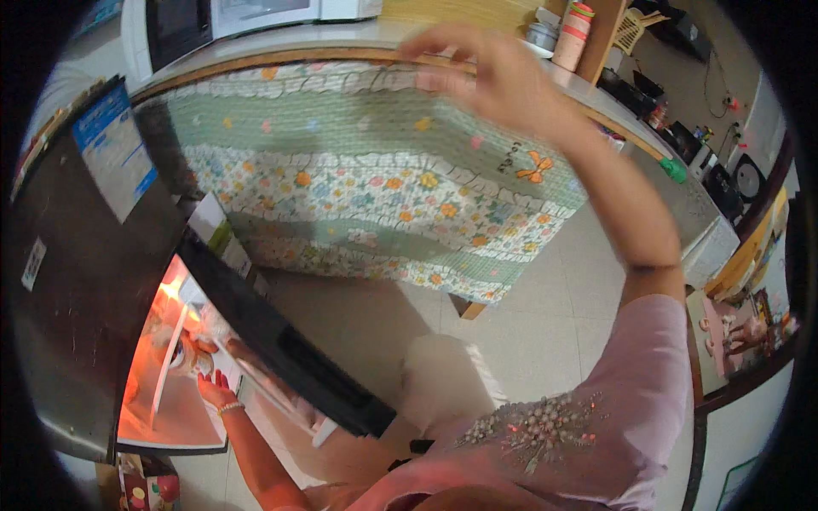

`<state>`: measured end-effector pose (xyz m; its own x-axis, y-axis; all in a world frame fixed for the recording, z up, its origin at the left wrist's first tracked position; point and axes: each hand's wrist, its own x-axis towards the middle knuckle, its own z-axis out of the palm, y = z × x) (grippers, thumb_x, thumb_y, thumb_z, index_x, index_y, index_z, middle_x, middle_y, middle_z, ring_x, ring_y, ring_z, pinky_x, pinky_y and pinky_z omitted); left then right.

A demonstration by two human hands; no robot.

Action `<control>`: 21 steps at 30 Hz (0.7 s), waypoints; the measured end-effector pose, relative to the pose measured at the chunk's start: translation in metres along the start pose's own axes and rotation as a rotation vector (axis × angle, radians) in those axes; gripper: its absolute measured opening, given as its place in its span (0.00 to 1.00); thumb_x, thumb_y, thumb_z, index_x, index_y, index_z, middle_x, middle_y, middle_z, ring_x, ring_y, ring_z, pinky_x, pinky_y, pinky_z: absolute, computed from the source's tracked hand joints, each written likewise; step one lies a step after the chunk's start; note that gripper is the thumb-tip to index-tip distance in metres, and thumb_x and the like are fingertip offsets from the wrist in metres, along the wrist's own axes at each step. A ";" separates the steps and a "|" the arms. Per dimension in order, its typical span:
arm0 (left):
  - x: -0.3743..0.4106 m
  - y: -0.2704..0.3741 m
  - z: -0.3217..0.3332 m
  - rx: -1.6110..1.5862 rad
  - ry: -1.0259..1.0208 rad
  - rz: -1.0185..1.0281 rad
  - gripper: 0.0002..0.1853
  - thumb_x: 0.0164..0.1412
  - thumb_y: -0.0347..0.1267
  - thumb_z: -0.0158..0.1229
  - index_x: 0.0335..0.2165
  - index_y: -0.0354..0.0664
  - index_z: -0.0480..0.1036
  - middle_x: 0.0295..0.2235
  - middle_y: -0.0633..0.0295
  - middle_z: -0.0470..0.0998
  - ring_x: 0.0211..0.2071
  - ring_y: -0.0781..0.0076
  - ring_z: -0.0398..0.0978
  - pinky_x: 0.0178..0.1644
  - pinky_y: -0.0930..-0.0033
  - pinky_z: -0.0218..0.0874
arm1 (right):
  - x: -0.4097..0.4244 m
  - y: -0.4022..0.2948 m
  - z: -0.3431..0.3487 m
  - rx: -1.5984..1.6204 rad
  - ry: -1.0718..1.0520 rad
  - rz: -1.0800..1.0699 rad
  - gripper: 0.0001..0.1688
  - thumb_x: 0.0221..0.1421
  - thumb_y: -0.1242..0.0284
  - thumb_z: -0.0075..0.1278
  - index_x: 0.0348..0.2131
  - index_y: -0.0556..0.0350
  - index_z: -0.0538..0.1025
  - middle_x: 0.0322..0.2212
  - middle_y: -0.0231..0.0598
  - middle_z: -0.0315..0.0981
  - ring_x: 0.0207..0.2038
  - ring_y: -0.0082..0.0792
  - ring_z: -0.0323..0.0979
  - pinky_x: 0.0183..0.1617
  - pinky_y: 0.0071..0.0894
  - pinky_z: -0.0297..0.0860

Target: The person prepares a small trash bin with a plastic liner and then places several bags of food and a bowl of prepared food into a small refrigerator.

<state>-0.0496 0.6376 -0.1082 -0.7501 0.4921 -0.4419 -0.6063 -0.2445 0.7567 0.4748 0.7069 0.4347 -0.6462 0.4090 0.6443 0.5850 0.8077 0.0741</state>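
My left hand (220,393), with a beaded bracelet on its wrist, reaches into the opened refrigerator (185,418). Its fingers are a little apart, and I see nothing held in them. Beyond the fingertips, bagged food and containers (192,351) sit under orange-red light; their details are unclear. The dark refrigerator door (287,345) stands ajar to the right of that hand. Raised in front of me, my right hand (486,80) is motion-blurred with fingers curved apart. It appears over the front edge of the counter (358,48), above a green floral cloth (383,179); contact cannot be told.
A microwave oven (262,9) stands on the counter, with a pink-red cylindrical container (573,38) farther right. The cloth hangs down towards the tiled floor (543,326). A wooden leg (470,308) shows below it. Boxes (147,485) sit below the refrigerator opening.
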 end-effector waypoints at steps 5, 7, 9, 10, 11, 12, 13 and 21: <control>-0.015 -0.029 0.003 -0.072 -0.215 0.030 0.18 0.58 0.39 0.44 0.40 0.36 0.66 0.37 0.58 0.70 0.36 0.65 0.72 0.36 0.68 0.66 | 0.045 0.169 -0.075 -0.675 -0.297 0.362 0.15 0.47 0.68 0.49 0.34 0.59 0.74 0.30 0.47 0.74 0.34 0.46 0.72 0.39 0.40 0.67; -0.014 -0.035 0.002 -0.122 -0.391 0.018 0.18 0.59 0.35 0.43 0.41 0.32 0.69 0.36 0.56 0.73 0.34 0.66 0.73 0.37 0.70 0.68 | 0.045 0.238 -0.080 -0.842 -0.498 0.406 0.15 0.46 0.69 0.47 0.35 0.59 0.73 0.31 0.46 0.73 0.34 0.45 0.72 0.40 0.40 0.67; -0.013 -0.037 0.000 0.098 -0.347 0.126 0.16 0.58 0.32 0.44 0.40 0.30 0.70 0.35 0.54 0.74 0.33 0.67 0.73 0.37 0.71 0.67 | 0.033 0.295 -0.083 -0.976 -0.653 0.401 0.16 0.45 0.70 0.45 0.35 0.59 0.72 0.33 0.51 0.71 0.36 0.48 0.71 0.40 0.42 0.67; -0.014 -0.037 -0.001 0.135 -0.469 0.299 0.14 0.57 0.29 0.45 0.39 0.29 0.71 0.34 0.54 0.74 0.33 0.68 0.73 0.37 0.71 0.67 | 0.022 0.316 -0.085 -0.937 -0.623 0.357 0.16 0.41 0.71 0.45 0.33 0.63 0.73 0.32 0.53 0.72 0.35 0.50 0.71 0.40 0.43 0.67; -0.017 -0.036 -0.003 0.197 -0.336 0.213 0.14 0.57 0.29 0.46 0.38 0.29 0.71 0.34 0.53 0.74 0.31 0.68 0.73 0.36 0.70 0.66 | 0.014 0.333 -0.085 -0.938 -0.624 0.394 0.17 0.38 0.72 0.45 0.30 0.66 0.75 0.31 0.55 0.73 0.35 0.51 0.72 0.39 0.43 0.68; -0.021 -0.035 -0.003 0.226 -0.301 0.208 0.13 0.57 0.29 0.45 0.37 0.30 0.71 0.33 0.53 0.74 0.31 0.68 0.73 0.35 0.70 0.66 | 0.009 0.346 -0.084 -0.975 -0.695 0.378 0.18 0.38 0.74 0.44 0.31 0.67 0.74 0.32 0.56 0.72 0.36 0.51 0.71 0.39 0.43 0.68; -0.026 -0.033 -0.004 0.250 -0.299 0.230 0.13 0.56 0.29 0.44 0.35 0.30 0.70 0.32 0.54 0.74 0.30 0.68 0.72 0.35 0.70 0.66 | 0.004 0.357 -0.082 -1.036 -0.777 0.411 0.19 0.38 0.75 0.43 0.33 0.67 0.74 0.33 0.57 0.71 0.37 0.52 0.71 0.40 0.43 0.67; -0.046 -0.028 -0.016 0.472 -0.240 0.453 0.10 0.51 0.26 0.39 0.22 0.35 0.68 0.25 0.55 0.73 0.25 0.69 0.69 0.32 0.67 0.65 | -0.014 0.372 -0.073 -0.856 -0.606 0.470 0.20 0.40 0.76 0.43 0.38 0.60 0.71 0.40 0.53 0.67 0.46 0.47 0.64 0.50 0.42 0.59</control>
<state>-0.0022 0.6080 -0.1166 -0.7899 0.6116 0.0441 -0.0270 -0.1066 0.9939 0.7371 0.9710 0.5092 -0.2696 0.9183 0.2901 0.8219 0.0624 0.5661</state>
